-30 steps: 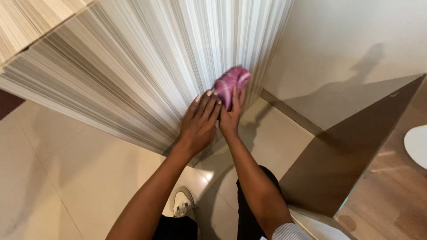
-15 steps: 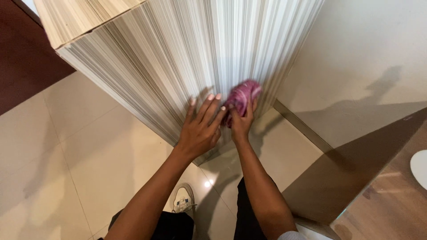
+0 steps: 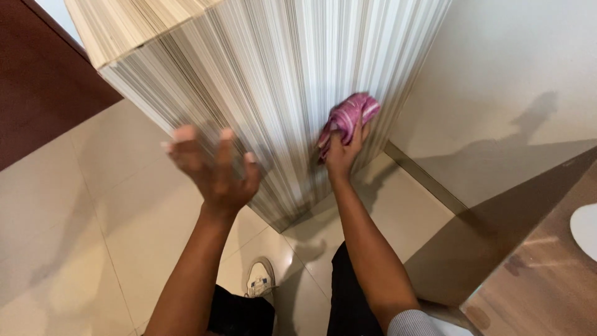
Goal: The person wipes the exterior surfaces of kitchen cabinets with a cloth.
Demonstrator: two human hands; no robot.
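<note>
Pale, glossy floor tiles [image 3: 74, 249] spread out below us, and a tall column [image 3: 273, 81] clad in fine vertical stripes of white, grey and beige rises from them, filling the view from ten o'clock round to one o'clock. Beyond it, at two o'clock, we see a plain cream wall [image 3: 516, 68] carrying the shadow of a raised arm, with a narrow strip running along its foot. A dark reddish-brown panel [image 3: 43, 93] closes off the nine to ten o'clock corner, and a wood-toned surface [image 3: 547, 280] with a white rounded object [image 3: 586, 229] at its edge sits at four o'clock.

Our right hand [image 3: 344, 152] is up against the striped face of the column, just right of centre, its fingers curled round a bunched pink cloth [image 3: 348, 119]. That cloth is pressed to the stripes at about one o'clock from the middle, poking out above the fingertips.

Our left hand [image 3: 214, 168] hangs in front of the column at about nine o'clock from the cloth, well apart from it. It is spread wide with fingers splayed, holding nothing, and is blurred, so we cannot tell whether it touches the stripes.

Down at six o'clock we make out dark trousers and one white shoe [image 3: 260, 280] on the tiles.
</note>
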